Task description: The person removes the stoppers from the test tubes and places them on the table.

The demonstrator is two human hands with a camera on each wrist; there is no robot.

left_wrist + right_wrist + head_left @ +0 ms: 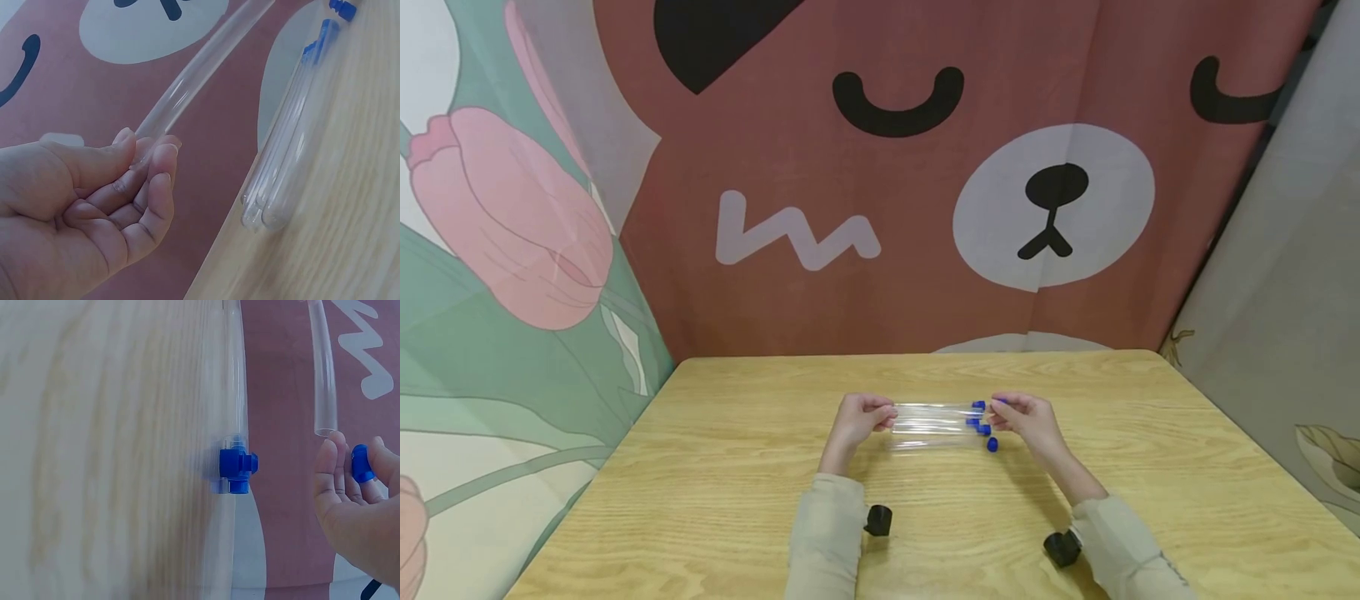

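My left hand (pixel 856 417) pinches the rounded end of a clear test tube (pixel 194 81) between thumb and fingers, holding it up off the table. The tube's open end points toward my right hand (pixel 356 506). Between the right thumb and fingers is a small blue cap (pixel 361 464), just apart from the tube's mouth, with a fingertip close to the rim. Several more clear test tubes (pixel 281 156) lie side by side on the table below, with blue caps (pixel 236 465) at their right ends. One blue cap (pixel 992 445) lies nearest me, by the tubes' right ends.
The wood-grain table (pixel 700 500) extends around the tubes on all sides. A patterned curtain (pixel 910 300) hangs behind its far edge, with more cloth at left and right. Black wrist cameras (pixel 878 521) sit at both sleeves.
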